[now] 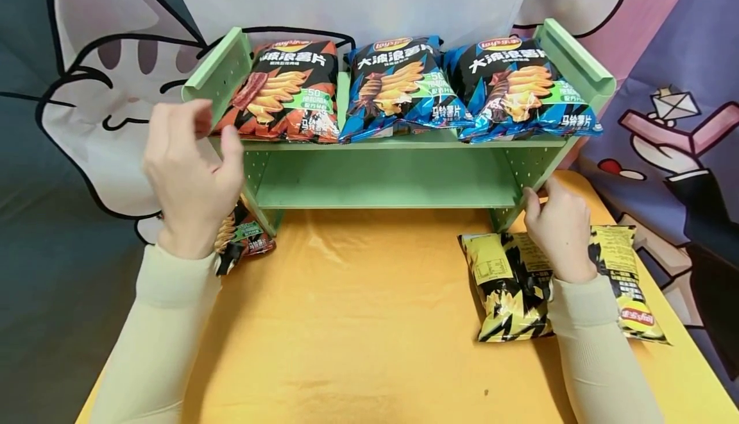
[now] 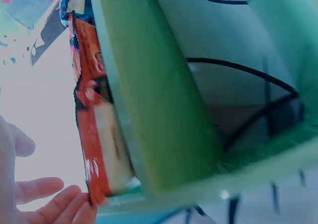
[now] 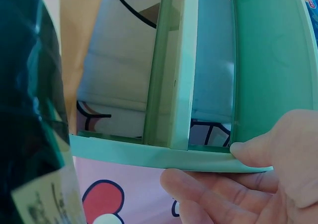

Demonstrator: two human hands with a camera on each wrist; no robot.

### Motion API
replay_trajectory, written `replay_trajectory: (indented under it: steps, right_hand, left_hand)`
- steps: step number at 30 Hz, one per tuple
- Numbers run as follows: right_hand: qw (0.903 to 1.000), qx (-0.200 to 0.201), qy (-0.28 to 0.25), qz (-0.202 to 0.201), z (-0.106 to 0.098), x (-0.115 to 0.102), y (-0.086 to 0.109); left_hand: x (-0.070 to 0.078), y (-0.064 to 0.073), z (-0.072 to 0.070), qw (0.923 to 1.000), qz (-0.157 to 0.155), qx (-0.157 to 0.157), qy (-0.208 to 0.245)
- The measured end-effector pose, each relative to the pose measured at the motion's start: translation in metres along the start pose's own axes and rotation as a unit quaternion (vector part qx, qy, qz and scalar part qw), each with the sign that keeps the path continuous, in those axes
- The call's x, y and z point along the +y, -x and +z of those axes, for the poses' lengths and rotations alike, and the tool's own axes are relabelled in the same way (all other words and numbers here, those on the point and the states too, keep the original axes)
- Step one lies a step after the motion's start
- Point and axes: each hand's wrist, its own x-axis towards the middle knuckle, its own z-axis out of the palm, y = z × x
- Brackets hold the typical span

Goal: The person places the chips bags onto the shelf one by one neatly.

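Observation:
A light-green two-tier shelf [image 1: 387, 180] stands on the table. On its upper tier lean a red-and-black chip bag [image 1: 291, 97] and two blue-and-black chip bags, one in the middle [image 1: 398, 87] and one at the right [image 1: 514, 87]. My left hand [image 1: 187, 177] is raised by the shelf's left end, thumb apart from loosely bent fingers. In the left wrist view its fingertips [image 2: 82, 206] are right at the red bag's lower corner. Lower down, my right hand [image 1: 560, 231] grips the shelf's right side panel [image 3: 198, 159], thumb inside and fingers outside.
Two yellow-and-black chip bags, one left [image 1: 508, 292] and one right [image 1: 626, 283], lie under my right forearm. Another chip bag [image 1: 248, 238], dark with red, lies by the shelf's left foot, partly behind my left arm. Yellow cloth [image 1: 358, 328] covers the table; a printed backdrop hangs behind.

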Motion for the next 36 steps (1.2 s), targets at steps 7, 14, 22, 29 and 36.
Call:
replay_trajectory:
  steps: [7,14,22,29,36]
  right_hand:
    - [1.0000,0.007,0.003,-0.005,-0.003,-0.001,-0.001]
    - [1.0000,0.003,0.008,0.001,-0.001,-0.001,-0.001]
    - [1.0000,0.001,0.006,0.002,0.000,-0.001,0.000]
    - [1.0000,0.000,0.004,-0.001,0.000,-0.002,0.000]
    - [0.9999,-0.004,0.009,0.003,0.000,0.000,0.000]
  left_hand:
    - [-0.044,0.037,-0.018,0.9955,-0.088,0.034,-0.010]
    - [-0.095,0.075,-0.024,0.9597,-0.240,-0.107,-0.100]
    - [-0.140,0.110,-0.030,0.8444,-0.339,-0.341,-0.236]
    - [-0.160,0.130,-0.026,0.7731,-0.367,-0.457,-0.241]
    - [-0.166,0.136,-0.020,0.7429,-0.375,-0.503,-0.233]
